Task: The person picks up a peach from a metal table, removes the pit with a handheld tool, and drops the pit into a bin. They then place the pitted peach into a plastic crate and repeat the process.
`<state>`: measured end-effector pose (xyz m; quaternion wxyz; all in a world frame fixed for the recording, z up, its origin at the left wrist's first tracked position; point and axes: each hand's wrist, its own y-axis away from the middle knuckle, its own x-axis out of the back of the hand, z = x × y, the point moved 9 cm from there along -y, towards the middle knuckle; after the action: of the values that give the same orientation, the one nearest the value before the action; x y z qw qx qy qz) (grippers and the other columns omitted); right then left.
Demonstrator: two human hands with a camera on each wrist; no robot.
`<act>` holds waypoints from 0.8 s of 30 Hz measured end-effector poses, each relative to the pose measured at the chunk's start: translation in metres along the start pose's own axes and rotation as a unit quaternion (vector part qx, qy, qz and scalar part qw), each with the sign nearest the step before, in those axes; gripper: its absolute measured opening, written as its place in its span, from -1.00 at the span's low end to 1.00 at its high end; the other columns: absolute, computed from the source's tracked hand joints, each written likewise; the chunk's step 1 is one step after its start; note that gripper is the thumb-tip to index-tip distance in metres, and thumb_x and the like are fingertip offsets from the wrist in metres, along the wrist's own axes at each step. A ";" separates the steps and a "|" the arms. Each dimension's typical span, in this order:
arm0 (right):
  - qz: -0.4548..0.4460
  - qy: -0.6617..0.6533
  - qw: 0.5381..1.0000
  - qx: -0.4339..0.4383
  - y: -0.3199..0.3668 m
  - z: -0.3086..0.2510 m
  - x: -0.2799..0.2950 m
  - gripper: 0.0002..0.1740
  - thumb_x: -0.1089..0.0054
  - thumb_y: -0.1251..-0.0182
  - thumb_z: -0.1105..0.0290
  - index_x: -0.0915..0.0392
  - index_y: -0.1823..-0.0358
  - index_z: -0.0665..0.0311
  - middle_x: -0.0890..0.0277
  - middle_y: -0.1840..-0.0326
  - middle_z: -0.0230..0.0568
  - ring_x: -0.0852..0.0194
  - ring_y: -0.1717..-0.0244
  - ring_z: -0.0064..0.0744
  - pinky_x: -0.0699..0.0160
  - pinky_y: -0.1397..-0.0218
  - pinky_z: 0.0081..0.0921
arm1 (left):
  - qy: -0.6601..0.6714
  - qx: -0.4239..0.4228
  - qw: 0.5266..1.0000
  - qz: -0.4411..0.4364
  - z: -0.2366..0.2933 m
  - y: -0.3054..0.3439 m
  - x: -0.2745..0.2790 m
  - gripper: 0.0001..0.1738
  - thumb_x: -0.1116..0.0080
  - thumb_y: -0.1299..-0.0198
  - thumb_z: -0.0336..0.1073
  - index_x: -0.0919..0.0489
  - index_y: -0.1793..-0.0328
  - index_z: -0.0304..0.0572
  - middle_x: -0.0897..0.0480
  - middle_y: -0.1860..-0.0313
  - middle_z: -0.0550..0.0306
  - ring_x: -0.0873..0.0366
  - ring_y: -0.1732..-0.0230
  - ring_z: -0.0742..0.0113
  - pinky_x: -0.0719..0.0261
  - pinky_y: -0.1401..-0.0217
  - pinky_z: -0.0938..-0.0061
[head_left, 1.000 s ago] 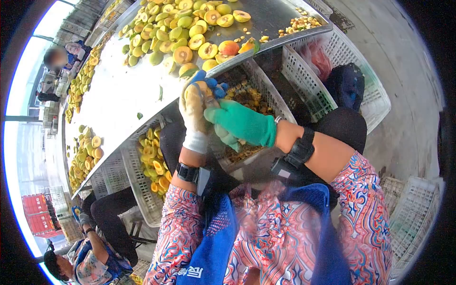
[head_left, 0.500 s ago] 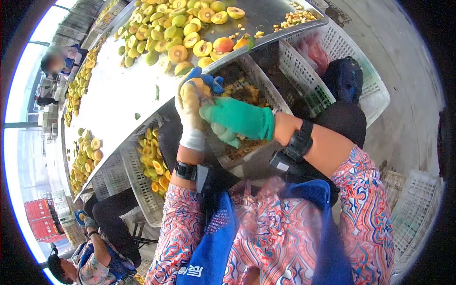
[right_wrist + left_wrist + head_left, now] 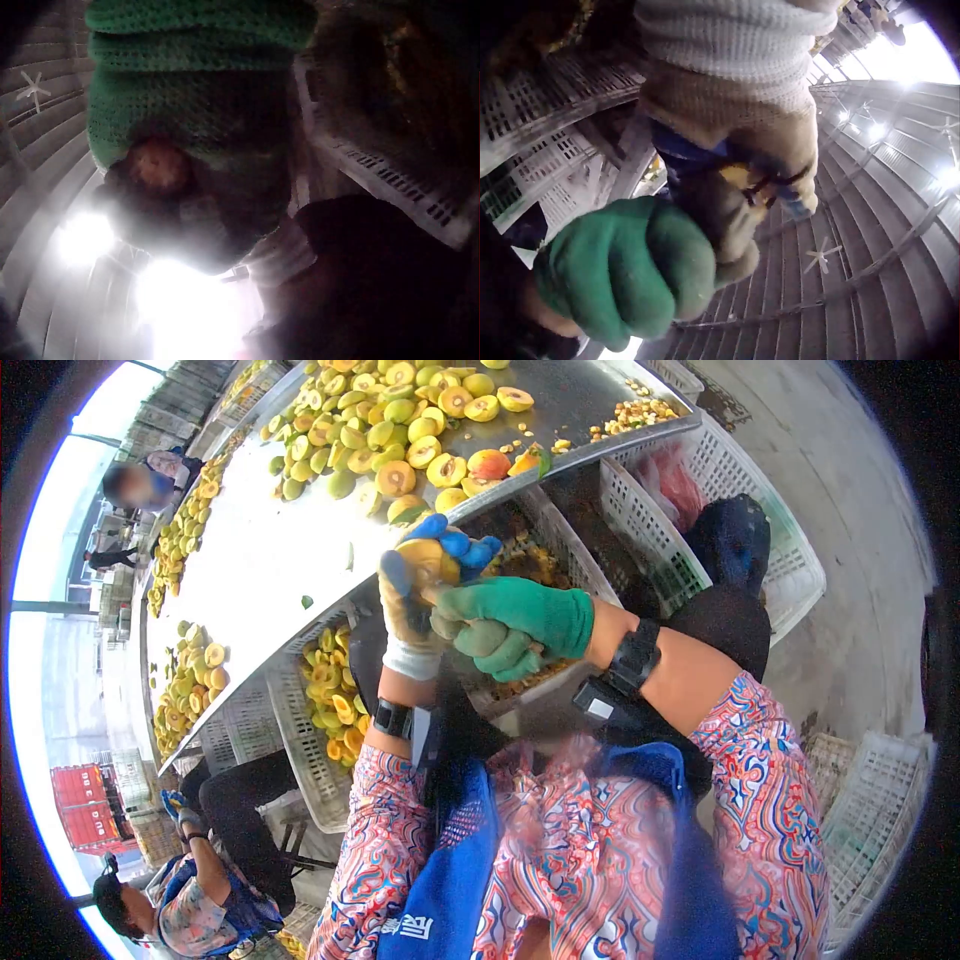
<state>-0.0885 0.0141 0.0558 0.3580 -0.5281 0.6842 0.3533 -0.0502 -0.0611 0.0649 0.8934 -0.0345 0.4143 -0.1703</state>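
Note:
My left hand (image 3: 408, 605), in a cream glove with blue fingertips, holds a yellow peach (image 3: 430, 563) over a crate by the table edge. Its thumb and fingers close around the fruit from both sides. Right against the peach, my green-gloved right hand (image 3: 515, 622) makes a fist around a slim tool. From that fist a round brownish end (image 3: 160, 166) pokes out in the right wrist view; the rest of the tool is mostly hidden. In the left wrist view, a dark curved edge crosses a yellow patch of the peach (image 3: 735, 174), close to the right hand's fingers.
Halved peaches (image 3: 395, 478) lie heaped on the metal table (image 3: 270, 560), with small pale pieces (image 3: 640, 410) at its corner. Below are a crate of peach halves (image 3: 335, 690) and a crate of scraps (image 3: 540, 555). Another person (image 3: 190, 890) sits at lower left.
The left hand's thumb and fingers have shifted, showing more of the peach. The right fist has turned, so its curled fingers show more. The whole head view has shifted slightly.

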 end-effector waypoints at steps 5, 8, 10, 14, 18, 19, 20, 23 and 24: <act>0.122 0.310 0.942 0.036 0.014 -0.015 0.008 -0.70 0.05 -0.40 0.08 -0.41 0.25 0.17 -0.30 0.64 -0.41 -0.22 0.78 -0.54 -0.24 0.79 -0.56 | -0.075 -0.074 0.980 0.170 0.086 0.039 0.063 -0.25 0.07 -0.31 0.19 -0.32 -0.29 -0.40 -0.58 0.02 -0.12 -0.56 -0.01 0.04 -0.57 -0.10 0.14; 0.112 0.708 0.666 0.207 0.020 -0.025 0.033 -0.63 0.01 -0.34 0.14 -0.40 0.04 0.29 -0.46 0.24 -0.07 -0.51 0.44 -0.14 -0.52 0.36 -0.30 | -0.498 0.022 0.841 0.212 0.160 0.085 0.132 -0.41 -0.10 -0.28 -0.09 -0.36 -0.32 -0.32 -0.54 -0.13 -0.09 -0.55 -0.04 0.18 -0.54 -0.11 0.35; 0.127 0.808 0.557 0.146 0.019 -0.011 0.047 -0.70 0.02 -0.28 0.23 -0.43 0.13 0.32 -0.47 0.03 0.12 -0.53 0.31 0.10 -0.56 0.19 -0.19 | -0.784 0.028 0.590 0.193 0.185 0.092 0.151 -0.39 -0.11 -0.25 -0.09 -0.34 -0.37 -0.23 -0.50 -0.19 -0.11 -0.50 -0.13 0.16 -0.50 -0.14 0.35; 0.178 0.762 0.617 0.085 0.014 -0.013 0.045 -0.69 0.05 -0.29 0.25 -0.41 0.13 0.37 -0.46 0.06 0.29 -0.52 0.20 0.23 -0.52 0.14 -0.06 | -0.735 0.026 0.647 0.200 0.157 0.008 0.084 -0.30 -0.16 -0.20 -0.04 -0.29 -0.43 -0.13 -0.47 -0.23 -0.12 -0.46 -0.18 0.17 -0.44 -0.18 0.35; 0.235 0.733 0.619 0.159 0.016 -0.040 0.043 -0.63 0.02 -0.30 0.18 -0.38 0.14 0.41 -0.50 0.32 0.33 -0.51 0.21 0.29 -0.48 0.15 0.03 | -0.797 0.058 0.587 0.132 0.102 -0.108 0.097 -0.18 -0.18 -0.11 0.05 -0.24 -0.43 -0.20 -0.48 -0.19 -0.19 -0.50 -0.15 0.01 -0.45 -0.15 0.29; 0.261 0.706 0.638 0.160 0.020 -0.047 0.044 -0.62 0.00 -0.29 0.17 -0.39 0.14 0.41 -0.50 0.31 0.35 -0.50 0.20 0.30 -0.47 0.15 0.03 | -0.812 0.077 0.562 0.134 0.092 -0.124 0.107 -0.16 -0.21 -0.07 0.04 -0.24 -0.42 -0.21 -0.49 -0.18 -0.20 -0.50 -0.15 0.01 -0.46 -0.14 0.29; 0.287 0.678 0.657 0.161 0.024 -0.056 0.042 -0.61 -0.01 -0.28 0.16 -0.39 0.15 0.42 -0.50 0.31 0.37 -0.50 0.20 0.30 -0.47 0.14 0.03 | -0.827 0.096 0.537 0.135 0.082 -0.140 0.115 -0.14 -0.25 -0.02 0.03 -0.25 -0.42 -0.22 -0.50 -0.17 -0.20 -0.50 -0.15 0.01 -0.47 -0.12 0.28; 0.345 0.642 0.658 0.187 0.035 -0.075 0.042 -0.59 -0.06 -0.31 0.12 -0.38 0.15 0.40 -0.50 0.28 0.32 -0.49 0.17 0.28 -0.47 0.14 -0.07 | -0.824 0.111 0.542 0.123 0.071 -0.154 0.124 -0.18 -0.37 0.10 -0.11 -0.36 -0.31 -0.30 -0.57 -0.06 -0.14 -0.57 -0.03 0.14 -0.54 -0.01 0.33; 0.362 0.632 0.656 0.199 0.038 -0.080 0.044 -0.60 -0.07 -0.32 0.12 -0.38 0.15 0.38 -0.50 0.26 0.29 -0.49 0.16 0.26 -0.47 0.13 -0.12 | -0.793 0.123 0.583 0.126 0.070 -0.151 0.128 -0.22 -0.36 0.08 -0.13 -0.38 -0.27 -0.33 -0.58 -0.04 -0.11 -0.58 0.00 0.19 -0.55 0.02 0.37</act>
<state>-0.1433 -0.0683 0.0614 -0.2208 -0.2504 0.9364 -0.1083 0.0371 -0.2511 0.0478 0.8751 0.0071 -0.4837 -0.0109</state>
